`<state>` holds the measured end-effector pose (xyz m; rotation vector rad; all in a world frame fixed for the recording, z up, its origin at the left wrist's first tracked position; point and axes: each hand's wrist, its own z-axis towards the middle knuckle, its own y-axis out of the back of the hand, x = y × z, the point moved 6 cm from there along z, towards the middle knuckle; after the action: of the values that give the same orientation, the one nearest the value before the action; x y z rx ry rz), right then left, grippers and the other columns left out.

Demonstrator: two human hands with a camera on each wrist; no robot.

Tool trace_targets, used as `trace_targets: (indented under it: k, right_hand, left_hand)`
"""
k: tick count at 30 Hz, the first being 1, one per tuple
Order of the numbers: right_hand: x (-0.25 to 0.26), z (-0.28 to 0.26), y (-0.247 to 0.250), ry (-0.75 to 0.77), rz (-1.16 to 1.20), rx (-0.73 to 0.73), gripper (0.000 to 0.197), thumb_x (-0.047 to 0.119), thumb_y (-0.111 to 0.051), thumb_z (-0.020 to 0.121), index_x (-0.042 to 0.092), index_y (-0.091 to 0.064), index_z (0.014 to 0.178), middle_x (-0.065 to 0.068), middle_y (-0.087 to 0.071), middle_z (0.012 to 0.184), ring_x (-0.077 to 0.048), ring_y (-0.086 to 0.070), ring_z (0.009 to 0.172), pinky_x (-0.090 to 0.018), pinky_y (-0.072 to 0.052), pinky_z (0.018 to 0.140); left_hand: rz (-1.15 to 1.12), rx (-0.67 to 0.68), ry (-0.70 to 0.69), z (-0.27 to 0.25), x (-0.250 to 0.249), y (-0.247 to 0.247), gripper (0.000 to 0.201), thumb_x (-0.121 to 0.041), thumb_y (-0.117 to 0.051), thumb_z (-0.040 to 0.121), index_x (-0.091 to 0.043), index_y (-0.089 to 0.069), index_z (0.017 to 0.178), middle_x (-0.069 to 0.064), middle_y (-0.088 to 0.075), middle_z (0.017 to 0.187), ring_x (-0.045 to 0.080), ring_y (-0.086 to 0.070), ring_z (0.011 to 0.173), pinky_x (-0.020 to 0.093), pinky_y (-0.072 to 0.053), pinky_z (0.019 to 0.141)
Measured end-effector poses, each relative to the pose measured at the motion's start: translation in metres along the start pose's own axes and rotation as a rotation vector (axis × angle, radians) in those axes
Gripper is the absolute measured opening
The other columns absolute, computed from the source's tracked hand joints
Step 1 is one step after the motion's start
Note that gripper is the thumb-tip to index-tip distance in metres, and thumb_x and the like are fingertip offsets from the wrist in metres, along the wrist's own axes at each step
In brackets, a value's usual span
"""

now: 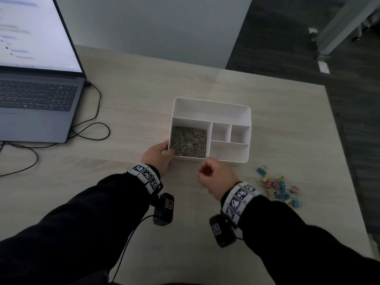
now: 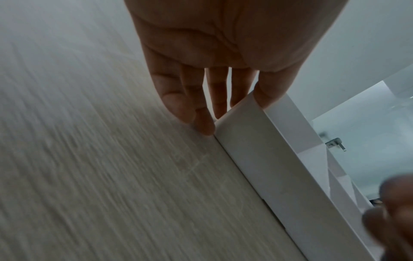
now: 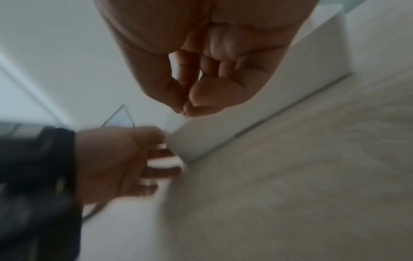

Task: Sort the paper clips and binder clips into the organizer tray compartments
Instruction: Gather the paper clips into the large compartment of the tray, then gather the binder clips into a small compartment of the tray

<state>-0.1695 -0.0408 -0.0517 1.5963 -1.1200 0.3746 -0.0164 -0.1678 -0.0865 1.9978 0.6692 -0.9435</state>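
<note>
The white tray [image 1: 211, 103] sits on the bench [image 1: 131, 95]. Paper clips [image 1: 189, 144] fill its big left box. The left hand [image 1: 157, 156] holds the tray's near left corner. The right hand [image 1: 216, 176] is curled up tight (I cannot tell what it holds). Binder clips [image 1: 279, 188] lie right of it.

A pale wood-grain surface [image 1: 144, 95] stands against a plain grey-white wall [image 1: 154, 23]. To the right lies dark plank floor [image 1: 287, 44], where a light-coloured piece of furniture [image 1: 345, 23] stands. The light is dim.
</note>
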Motion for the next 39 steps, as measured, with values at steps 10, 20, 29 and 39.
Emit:
trace_targets:
  k: [10, 20, 29, 39]
  right_hand:
    - [-0.002, 0.013, 0.038, -0.168, 0.468, -0.215, 0.006, 0.011, -0.063, 0.088, 0.013, -0.068, 0.092, -0.003, -0.07, 0.089, -0.016, -0.071, 0.077, -0.036, -0.061, 0.06]
    - [-0.104, -0.045, 0.087, -0.25, 0.186, -0.294, 0.004, 0.03, -0.063, 0.086, 0.029, -0.066, 0.084, 0.011, -0.068, 0.08, -0.011, -0.066, 0.072, -0.025, -0.053, 0.064]
    - [-0.179, -0.105, 0.158, -0.252, -0.038, -0.493, 0.014, 0.025, -0.068, 0.082, 0.023, -0.067, 0.096, 0.004, -0.052, 0.105, -0.006, -0.054, 0.089, -0.029, -0.049, 0.09]
    - [-0.224, -0.118, 0.159, -0.47, -0.16, -0.129, 0.089, 0.056, -0.076, 0.061, 0.044, -0.028, 0.135, 0.004, -0.018, 0.138, -0.024, -0.058, 0.107, -0.033, -0.045, 0.098]
  left_hand:
    - [0.048, 0.0, 0.03, 0.003, -0.002, -0.003, 0.017, -0.033, -0.053, 0.087, -0.042, -0.063, 0.096, 0.005, -0.069, 0.08, 0.031, -0.068, 0.076, 0.043, -0.056, 0.063]
    - [0.529, 0.088, 0.07, -0.036, 0.011, -0.048, 0.038, -0.059, -0.057, 0.083, -0.022, -0.055, 0.074, -0.005, -0.059, 0.072, 0.021, -0.057, 0.074, 0.028, -0.038, 0.065]
    - [0.523, 0.386, -0.32, -0.058, -0.054, -0.166, 0.033, -0.027, -0.073, 0.074, -0.022, -0.064, 0.106, 0.0, -0.057, 0.105, 0.016, -0.055, 0.096, 0.029, -0.045, 0.093]
    - [0.789, 0.445, -0.386, -0.049, -0.121, -0.264, 0.112, -0.055, -0.078, 0.058, -0.036, -0.011, 0.146, 0.004, -0.026, 0.144, 0.026, -0.049, 0.12, 0.038, -0.046, 0.1]
